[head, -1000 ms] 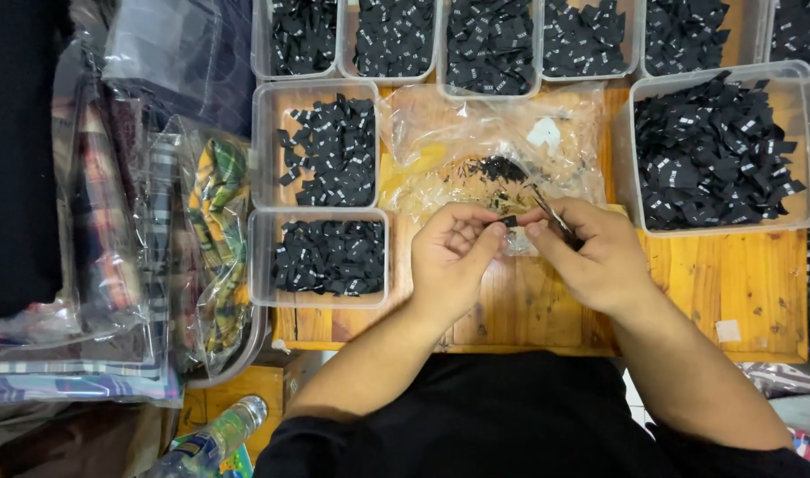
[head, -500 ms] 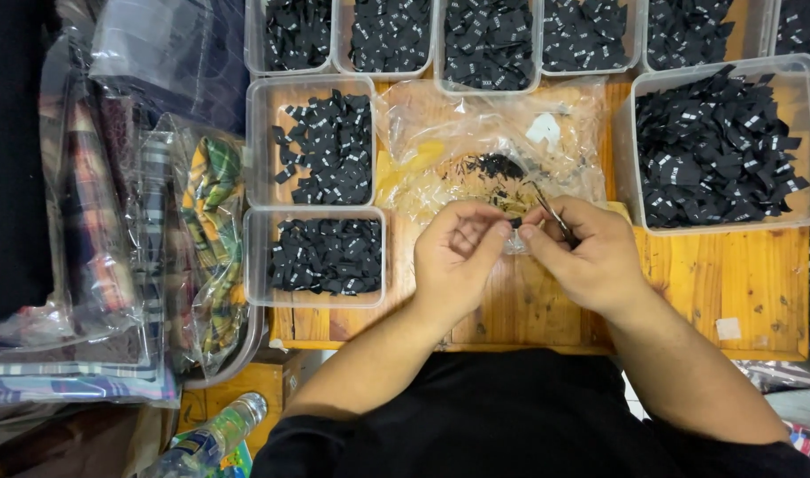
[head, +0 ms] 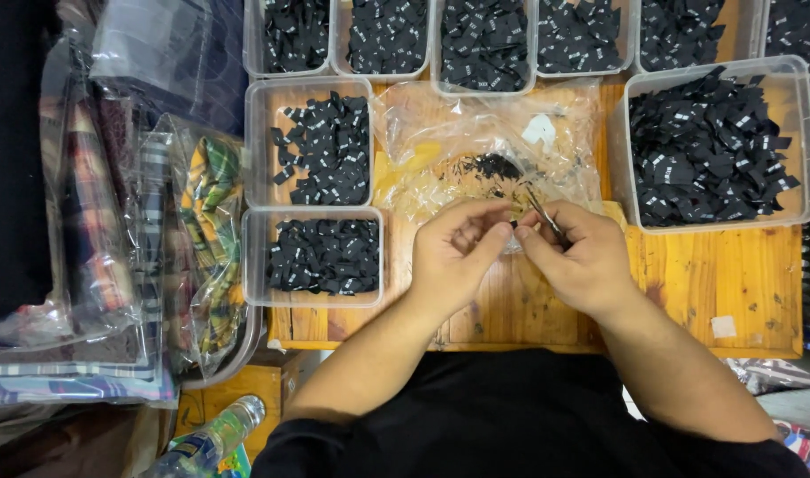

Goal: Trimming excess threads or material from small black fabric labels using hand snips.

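Black labels (head: pixel 706 150) fill clear tubs (head: pixel 617 159) on an orange-brown wooden table (head: pixel 714 274), beside green-yellow plaid cloth (head: pixel 212 190).

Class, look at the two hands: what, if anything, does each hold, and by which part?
The right hand grips thin dark tweezers by their lower end, tips pointing up. The left hand pinches something tiny at its fingertips, too small to identify.

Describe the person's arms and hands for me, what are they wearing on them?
Both forearms are bare from the elbow down, with no long sleeves. The left hand and right hand wear no gloves, and no rings, watch or bracelet can be seen. The black top covers the body and upper arms.
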